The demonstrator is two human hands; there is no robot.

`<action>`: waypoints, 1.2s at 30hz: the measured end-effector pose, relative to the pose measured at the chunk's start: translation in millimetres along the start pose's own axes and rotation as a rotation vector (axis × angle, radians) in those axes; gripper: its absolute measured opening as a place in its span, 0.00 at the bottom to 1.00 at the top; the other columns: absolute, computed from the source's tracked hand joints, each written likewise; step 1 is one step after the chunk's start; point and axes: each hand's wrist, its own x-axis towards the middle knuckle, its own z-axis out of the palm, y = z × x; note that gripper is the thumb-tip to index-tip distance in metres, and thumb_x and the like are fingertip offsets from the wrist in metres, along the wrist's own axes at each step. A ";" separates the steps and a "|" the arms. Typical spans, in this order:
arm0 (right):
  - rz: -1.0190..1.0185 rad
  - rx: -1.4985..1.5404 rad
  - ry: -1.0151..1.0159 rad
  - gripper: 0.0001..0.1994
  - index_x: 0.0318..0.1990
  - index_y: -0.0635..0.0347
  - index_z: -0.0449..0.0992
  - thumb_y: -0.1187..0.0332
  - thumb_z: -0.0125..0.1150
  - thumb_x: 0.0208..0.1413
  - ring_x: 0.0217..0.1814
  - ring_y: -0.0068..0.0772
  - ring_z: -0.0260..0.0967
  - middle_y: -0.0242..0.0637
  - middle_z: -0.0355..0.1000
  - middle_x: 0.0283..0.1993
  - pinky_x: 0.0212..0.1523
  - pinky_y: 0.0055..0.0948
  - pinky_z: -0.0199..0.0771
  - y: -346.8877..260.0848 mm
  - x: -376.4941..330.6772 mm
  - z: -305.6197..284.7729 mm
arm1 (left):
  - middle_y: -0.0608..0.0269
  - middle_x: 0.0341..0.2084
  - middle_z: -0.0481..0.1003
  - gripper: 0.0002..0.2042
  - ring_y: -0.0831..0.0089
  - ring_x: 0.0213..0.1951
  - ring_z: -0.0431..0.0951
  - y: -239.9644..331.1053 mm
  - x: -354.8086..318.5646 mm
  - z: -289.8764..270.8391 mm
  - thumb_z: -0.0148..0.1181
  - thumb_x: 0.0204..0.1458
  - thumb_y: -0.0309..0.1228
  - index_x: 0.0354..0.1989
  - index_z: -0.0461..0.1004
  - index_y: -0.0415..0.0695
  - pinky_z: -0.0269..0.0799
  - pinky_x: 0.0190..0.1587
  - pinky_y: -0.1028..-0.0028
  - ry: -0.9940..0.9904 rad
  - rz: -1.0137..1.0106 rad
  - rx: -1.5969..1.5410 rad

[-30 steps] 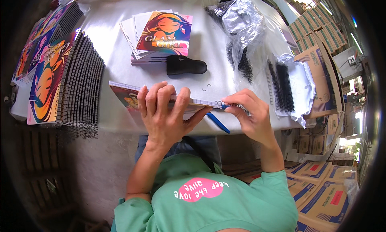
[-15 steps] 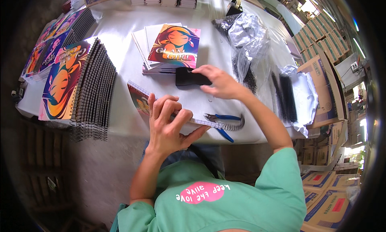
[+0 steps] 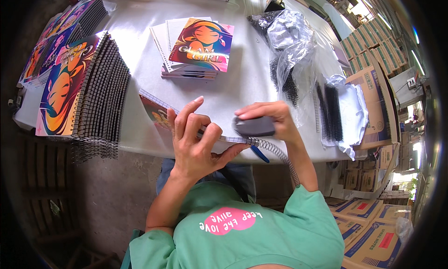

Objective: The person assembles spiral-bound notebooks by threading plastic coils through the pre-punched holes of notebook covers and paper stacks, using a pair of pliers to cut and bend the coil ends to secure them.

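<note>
My left hand (image 3: 193, 145) is closed on a spiral-bound notebook (image 3: 156, 108), tilted up on the table with its punched edge on top. A dark wire coil (image 3: 276, 151) enters that edge at the near right corner; its free end trails out toward my right forearm. My right hand (image 3: 281, 119) grips a black rounded block (image 3: 254, 126) just above the coil and the notebook's corner. Whether the block touches the coil cannot be made out. Under the coil shows one blue handle of the cutting pliers (image 3: 260, 153), the rest hidden.
Ahead lies a pile of colourful covers and punched pages (image 3: 205, 42). Stacks of coil-bound notebooks (image 3: 100, 89) stand at the left. To the right are clear plastic (image 3: 296, 40), black coils (image 3: 332, 112), crumpled white paper (image 3: 350, 115) and an open cardboard box (image 3: 373, 105).
My right hand has picked up the black block from beside the pile and brought it nearer, over the coil. The coil's free end now stretches farther right. My left hand keeps the notebook.
</note>
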 end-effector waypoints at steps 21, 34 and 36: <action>-0.398 0.616 -0.052 0.09 0.32 0.68 0.79 0.74 0.62 0.42 0.39 0.37 0.77 0.46 0.77 0.38 0.45 0.29 0.74 -9.5 43.0 12.3 | 0.60 0.36 0.70 0.38 0.62 0.56 0.64 -11.4 1.3 4.8 0.72 0.28 0.53 0.48 0.64 0.47 0.35 0.64 0.51 0.046 -0.034 -0.069; -0.232 0.192 -0.003 0.15 0.34 0.66 0.80 0.85 0.53 0.36 0.42 0.37 0.76 0.46 0.77 0.37 0.46 0.30 0.74 8.8 61.2 10.0 | 0.58 0.33 0.60 0.30 0.59 0.41 0.61 -36.2 32.4 -32.2 0.75 0.12 0.52 0.19 0.69 0.41 0.60 0.41 0.60 -0.016 -0.066 0.132; 0.001 -0.213 -0.007 0.13 0.34 0.66 0.80 0.83 0.54 0.38 0.42 0.35 0.76 0.47 0.77 0.37 0.44 0.29 0.75 3.0 70.1 15.5 | 0.56 0.36 0.59 0.31 0.58 0.44 0.61 -37.3 29.6 -30.9 0.74 0.13 0.54 0.20 0.68 0.41 0.59 0.44 0.59 0.009 -0.072 0.105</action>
